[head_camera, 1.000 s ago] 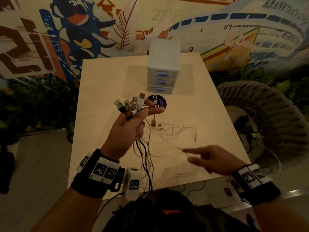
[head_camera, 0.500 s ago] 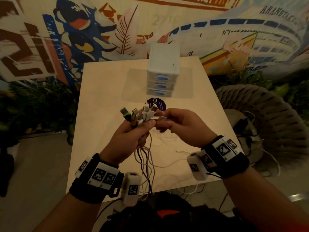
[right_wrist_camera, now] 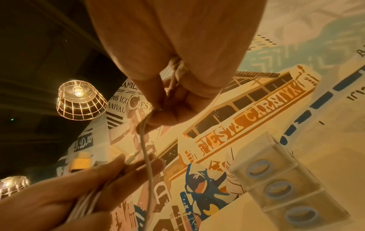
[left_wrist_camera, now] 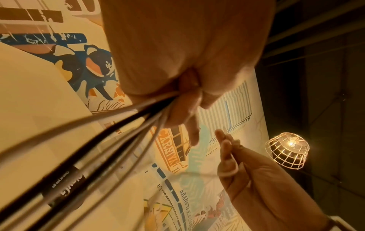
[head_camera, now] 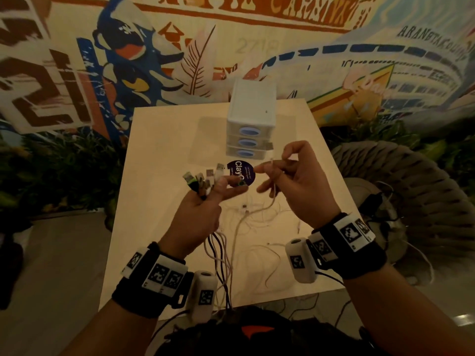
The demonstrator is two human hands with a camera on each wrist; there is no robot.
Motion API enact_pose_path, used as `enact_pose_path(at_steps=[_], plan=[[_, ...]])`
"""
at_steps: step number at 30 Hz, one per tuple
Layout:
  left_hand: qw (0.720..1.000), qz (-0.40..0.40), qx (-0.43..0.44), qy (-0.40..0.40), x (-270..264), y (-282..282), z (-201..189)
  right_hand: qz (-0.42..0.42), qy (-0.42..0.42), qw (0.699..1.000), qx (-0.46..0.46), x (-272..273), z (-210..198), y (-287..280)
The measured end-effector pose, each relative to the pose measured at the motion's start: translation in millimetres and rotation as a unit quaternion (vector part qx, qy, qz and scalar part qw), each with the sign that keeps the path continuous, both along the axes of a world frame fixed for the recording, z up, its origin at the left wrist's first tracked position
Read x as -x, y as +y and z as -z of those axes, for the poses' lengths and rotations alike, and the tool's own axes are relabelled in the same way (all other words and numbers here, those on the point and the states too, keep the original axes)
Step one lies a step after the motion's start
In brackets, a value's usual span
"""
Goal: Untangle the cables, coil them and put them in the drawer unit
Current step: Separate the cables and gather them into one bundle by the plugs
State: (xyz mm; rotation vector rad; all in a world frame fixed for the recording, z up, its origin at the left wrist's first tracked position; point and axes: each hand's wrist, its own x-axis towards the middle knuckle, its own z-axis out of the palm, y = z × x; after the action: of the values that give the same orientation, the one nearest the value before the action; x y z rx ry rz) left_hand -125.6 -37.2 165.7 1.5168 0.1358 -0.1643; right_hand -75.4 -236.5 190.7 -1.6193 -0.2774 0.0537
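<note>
My left hand [head_camera: 214, 191] grips a bundle of cables [head_camera: 205, 179] just below their plugs, which fan out above the fist; black and white leads [left_wrist_camera: 122, 125] hang from it towards the table edge. Just to its right, my right hand [head_camera: 285, 173] pinches one white cable [head_camera: 274, 186], which runs down across the fingers to the table; in the right wrist view this white cable [right_wrist_camera: 147, 150] drops from the fingertips. More thin white cables [head_camera: 259, 218] lie tangled on the table under both hands. The white drawer unit [head_camera: 250, 116] stands behind with all three drawers closed.
The pale table [head_camera: 164, 155] carries a round purple sticker [head_camera: 243, 173] in front of the drawer unit. A wicker seat [head_camera: 390, 181] with wires stands at the right, a black bag [head_camera: 231, 332] at the near edge, and plants and a mural wall are behind.
My right hand rose from the table to the bundle in my left hand, took hold of one white cable and drew it away to the right. The left hand stayed put.
</note>
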Motion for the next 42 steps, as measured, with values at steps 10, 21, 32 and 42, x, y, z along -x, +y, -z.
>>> enact_pose_path(at_steps=[10, 21, 32, 42], plan=[[0.995, -0.011, 0.091, -0.024, -5.9, -17.9, -9.9, -0.062, -0.029, 0.987, 0.142, 17.7, 1.1, 20.7], [0.971, -0.141, 0.193, -0.022, -18.6, 5.8, -10.2, -0.196, 0.045, 0.894, 0.400, 17.4, 82.7, -40.0], [0.979, -0.160, 0.123, -0.009, -23.6, 30.8, -8.3, -0.139, 0.162, 0.886, 0.411, 44.3, 111.9, -117.7], [0.980, 0.105, -0.167, -0.022, -19.0, -36.4, -3.0, -0.164, 0.010, 0.889, 0.428, -1.1, 21.6, -6.5]])
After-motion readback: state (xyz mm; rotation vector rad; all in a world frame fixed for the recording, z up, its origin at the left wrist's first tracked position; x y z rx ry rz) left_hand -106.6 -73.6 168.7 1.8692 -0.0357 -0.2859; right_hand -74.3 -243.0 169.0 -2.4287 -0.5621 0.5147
